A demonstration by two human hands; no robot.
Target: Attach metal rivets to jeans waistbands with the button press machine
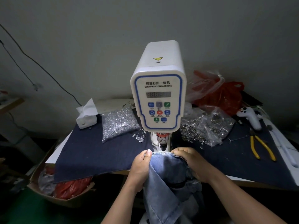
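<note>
Now both hands, left hand (142, 165) and right hand (189, 160), pinch the jeans waistband (162, 154) (under the press).

The button press machine (158, 88) has a smooth, glossy white plastic shell. The jeans (168, 168) are faded, matt denim cloth. Crinkly clear plastic bags (119, 123) hold shiny, probably metal, rivets.

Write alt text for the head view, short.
Two hands hold a jeans waistband under the press head of a white servo button machine: the left hand pinches one end, the right hand grips the other. Clear bags of rivets lie either side of the machine, and yellow-handled pliers at far right.
</note>
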